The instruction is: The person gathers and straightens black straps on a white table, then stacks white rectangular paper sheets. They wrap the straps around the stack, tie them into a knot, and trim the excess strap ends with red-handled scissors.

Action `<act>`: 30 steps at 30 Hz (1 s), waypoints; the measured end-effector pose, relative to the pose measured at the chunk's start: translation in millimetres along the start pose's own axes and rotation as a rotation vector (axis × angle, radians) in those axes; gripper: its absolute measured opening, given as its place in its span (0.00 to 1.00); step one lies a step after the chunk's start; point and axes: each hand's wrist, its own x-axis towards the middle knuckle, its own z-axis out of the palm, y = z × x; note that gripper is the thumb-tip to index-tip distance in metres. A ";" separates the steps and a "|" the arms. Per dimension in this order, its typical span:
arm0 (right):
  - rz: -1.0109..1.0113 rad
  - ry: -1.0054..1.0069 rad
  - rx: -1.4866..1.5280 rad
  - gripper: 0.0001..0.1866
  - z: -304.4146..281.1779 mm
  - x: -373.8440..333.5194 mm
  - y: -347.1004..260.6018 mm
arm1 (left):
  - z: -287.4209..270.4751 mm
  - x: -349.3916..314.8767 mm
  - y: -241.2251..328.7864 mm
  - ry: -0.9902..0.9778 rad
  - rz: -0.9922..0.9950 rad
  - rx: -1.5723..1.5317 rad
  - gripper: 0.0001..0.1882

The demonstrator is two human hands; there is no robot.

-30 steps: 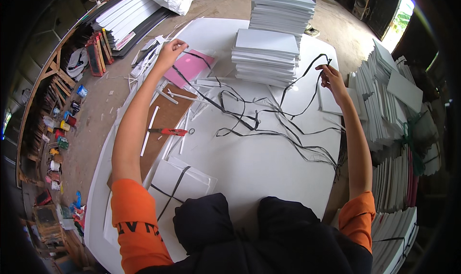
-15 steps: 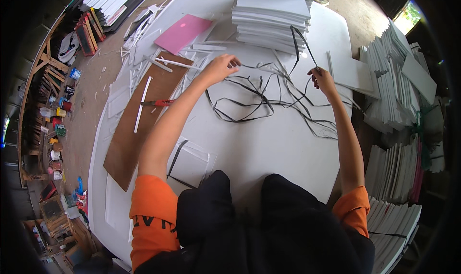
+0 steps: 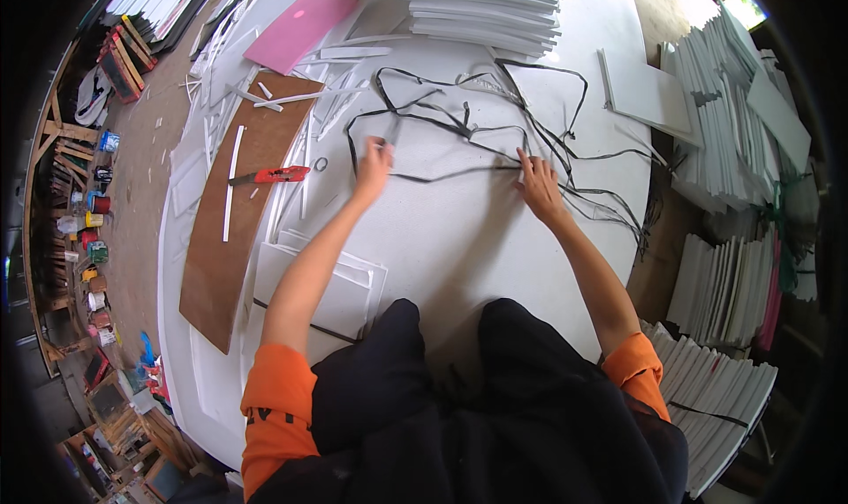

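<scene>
A tangle of thin black strapping (image 3: 459,126) lies in loose loops on the white tabletop (image 3: 442,239). At the left side of the tangle is my left hand (image 3: 374,170), with one strand running under it. Its fingers are smeared by motion, so any grip does not show. My right hand (image 3: 541,184) is low over the table to the right, fingers stretched out and touching a strand at their tips. The strand between both hands lies in a shallow curve.
Left of my hands, a brown board (image 3: 238,221) carries white offcuts and a red utility knife (image 3: 281,175). A pink sheet (image 3: 302,31) lies farther off. White panels are stacked at the back (image 3: 481,14) and right (image 3: 724,106). A strapped white bundle (image 3: 322,283) lies near my left knee.
My right hand has let go of the raised strap loop and moved left and nearer. My left hand has come nearer and left. The loops are spread differently on the table.
</scene>
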 end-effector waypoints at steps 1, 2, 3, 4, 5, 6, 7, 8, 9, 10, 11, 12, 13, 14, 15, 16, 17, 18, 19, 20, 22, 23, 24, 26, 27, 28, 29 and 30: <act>0.040 -0.013 0.027 0.26 4.7 -0.4 8.9 | -17.2 16.3 -11.5 0.175 0.037 -0.172 0.12; 0.090 -0.027 0.053 0.21 11.8 -5.2 25.6 | -39.9 25.4 -5.9 0.231 -0.035 -0.323 0.12; 0.139 -0.035 0.073 0.17 12.0 -10.5 40.8 | -65.4 33.6 3.5 0.287 -0.103 -0.478 0.11; 0.093 -0.034 0.032 0.11 4.4 -14.7 48.3 | -90.8 40.2 -1.3 0.323 -0.105 -0.607 0.10; 0.042 -0.033 -0.008 0.06 -10.6 -16.8 53.2 | -114.9 44.4 -6.5 0.364 -0.105 -0.736 0.10; 0.056 0.021 -0.014 0.06 -23.7 -19.4 65.4 | -131.8 48.1 -8.9 0.388 -0.100 -0.755 0.10; 0.073 0.073 -0.021 0.05 -36.7 -24.0 81.4 | -140.2 50.4 -8.4 0.408 -0.095 -0.775 0.11; 0.130 0.107 -0.057 0.06 -52.6 -30.9 102.5 | -140.7 45.4 5.8 0.444 -0.148 -0.746 0.11; 0.185 0.144 -0.093 0.06 -71.2 -38.9 124.6 | -137.3 41.7 8.8 0.425 -0.176 -0.732 0.11; 0.277 0.158 -0.148 0.07 -94.2 -51.4 145.8 | -131.5 40.6 11.8 0.400 -0.204 -0.720 0.11; 0.373 0.174 -0.204 0.07 -117.6 -67.1 167.6 | -124.5 42.4 15.8 0.372 -0.230 -0.709 0.11; 0.455 0.229 -0.262 0.08 -139.5 -84.7 190.7 | -115.5 47.4 8.5 0.256 -0.215 -0.651 0.11; 0.541 0.284 -0.323 0.08 -158.3 -105.7 217.1 | -99.0 49.4 12.0 0.121 -0.193 -0.611 0.12; 0.657 0.370 -0.394 0.10 -176.8 -133.7 254.0 | -72.7 49.5 26.6 0.060 -0.217 -0.596 0.13; 0.773 0.454 -0.466 0.12 -194.4 -162.9 288.4 | -42.8 46.9 45.4 -0.002 -0.242 -0.578 0.13; 0.970 0.476 -0.426 0.14 -216.9 -187.3 312.5 | -18.5 42.7 65.0 -0.092 -0.251 -0.554 0.14; 1.157 0.497 -0.376 0.16 -240.3 -202.8 324.8 | 0.3 38.2 81.6 -0.171 -0.257 -0.528 0.16; 1.236 0.496 -0.333 0.16 -255.4 -209.2 321.5 | 16.1 35.9 91.8 -0.210 -0.214 -0.504 0.16; 1.319 0.493 -0.287 0.17 -268.6 -213.7 306.1 | 30.9 35.9 100.5 -0.251 -0.171 -0.475 0.17; 1.399 0.489 -0.240 0.18 -276.3 -217.6 299.0 | 38.8 35.6 107.7 -0.290 -0.129 -0.448 0.17; 1.409 0.332 -0.293 0.20 -252.0 -237.8 330.5 | 50.4 35.9 120.8 -0.350 -0.139 -0.458 0.17; 1.430 0.318 -0.293 0.21 -232.2 -232.7 337.7 | 53.9 35.7 124.6 -0.372 -0.150 -0.461 0.17; 1.449 0.303 -0.293 0.23 -213.7 -226.0 342.6 | 53.2 35.6 126.1 -0.369 -0.177 -0.452 0.18; 1.192 0.170 -0.351 0.30 -188.6 -149.5 239.5 | 34.3 30.5 119.8 -0.274 -0.218 -0.545 0.18; 0.943 0.187 -0.354 0.32 -176.5 -134.0 217.4 | 34.1 28.5 120.7 -0.262 -0.235 -0.597 0.18; 0.640 0.202 -0.199 0.32 -163.7 -107.7 177.5 | 30.6 25.2 119.8 -0.266 -0.245 -0.651 0.18; 0.400 0.179 0.023 0.30 -139.4 -85.1 154.4 | 30.8 21.7 120.8 -0.279 -0.255 -0.706 0.19; 0.087 0.248 0.198 0.30 -90.4 -64.6 144.5 | 34.1 18.7 123.3 -0.300 -0.265 -0.762 0.19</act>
